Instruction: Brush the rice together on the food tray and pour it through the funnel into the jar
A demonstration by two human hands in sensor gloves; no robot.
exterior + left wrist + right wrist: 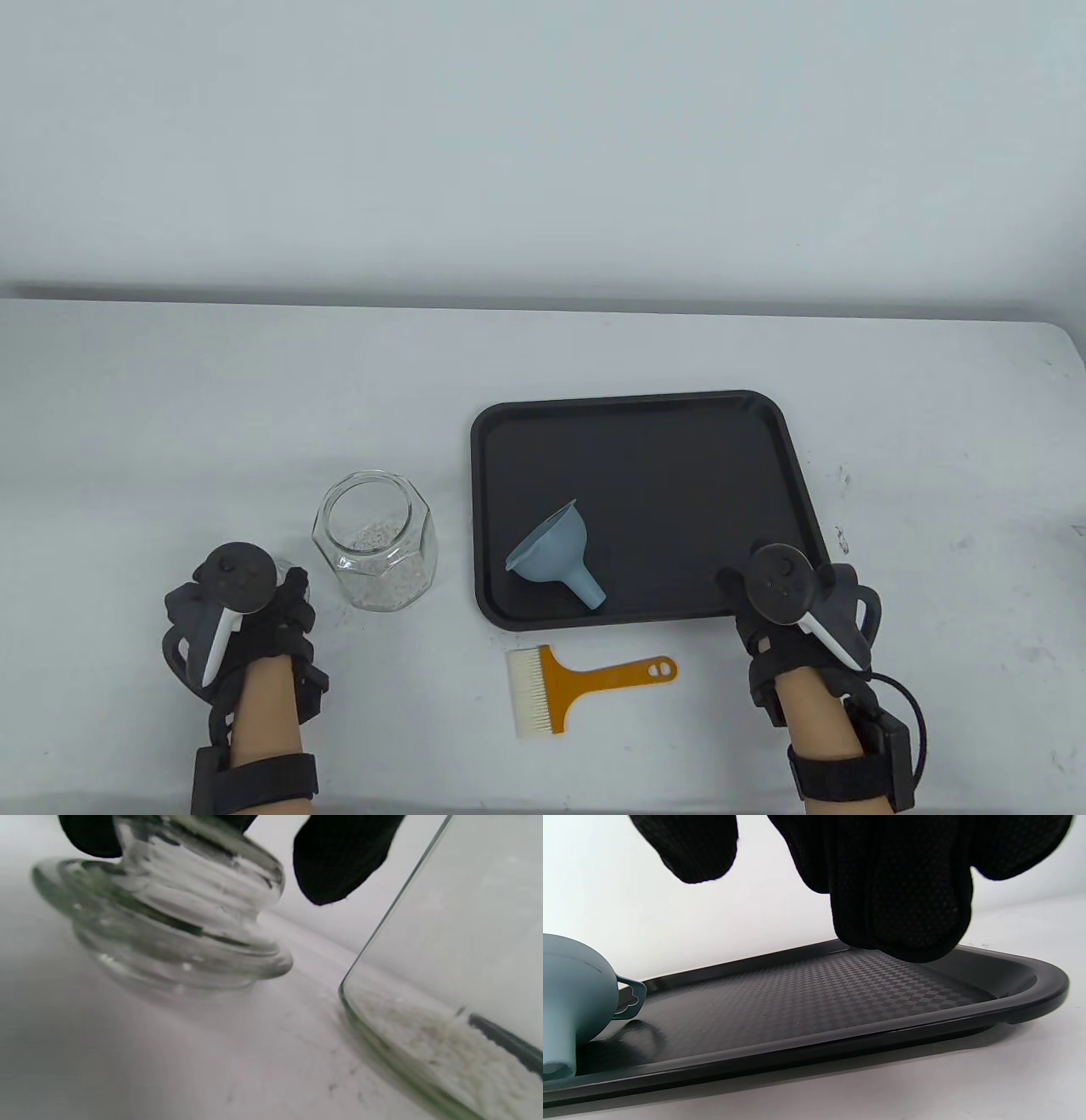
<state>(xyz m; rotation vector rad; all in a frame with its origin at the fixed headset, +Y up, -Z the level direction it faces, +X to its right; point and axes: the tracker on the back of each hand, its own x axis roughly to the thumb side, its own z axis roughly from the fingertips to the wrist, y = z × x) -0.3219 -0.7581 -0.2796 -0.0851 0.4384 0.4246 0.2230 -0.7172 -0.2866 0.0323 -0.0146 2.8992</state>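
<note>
Black tray [789, 475]; one funnel [556, 556], jar [377, 543], brush [585, 686]

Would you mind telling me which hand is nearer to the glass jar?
Left. The left hand sits just left of the jar; the right hand is across the tray, at its near right corner.

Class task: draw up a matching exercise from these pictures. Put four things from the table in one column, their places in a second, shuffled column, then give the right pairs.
Things:
1. funnel
2. brush
3. jar
4. glass lid

Places:
A. left of the tray
B. under the left hand's fingers
C. lying on the tray
D. on the table in front of the tray

Pairs: 1-C, 2-D, 3-A, 4-B
</note>
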